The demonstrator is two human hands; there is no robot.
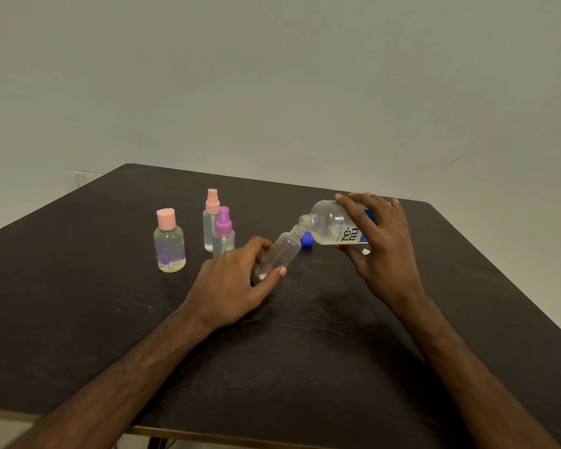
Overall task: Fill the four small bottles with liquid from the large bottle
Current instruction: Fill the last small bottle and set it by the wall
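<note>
The dark brown, rounded-corner table (305, 367) spreads under both my forearms, with a pale wall behind it. My right hand (382, 251) grips the large clear plastic bottle with the white and blue label (329, 226), fingers over its top and thumb beneath. It is tipped almost on its side above the table, its open mouth pointing left, and clear liquid lies along its lower side. My left hand (230, 280) curls round the small clear uncapped bottle (280, 252), thumb on its near side. This 1 leans to the right, and its threaded neck meets the large bottle's mouth. Whether liquid is passing I cannot tell.

To the left 3 more small bottles stand upright and capped. The squat clear bottle with purple flower print and a pink cap (169, 247) stands apart. The slim pink-topped spray bottle (210, 222) and the purple-topped spray bottle (224, 234) stand close together, both holding clear liquid. A small blue cap (306, 239) lies on the table behind the 2 necks.
</note>
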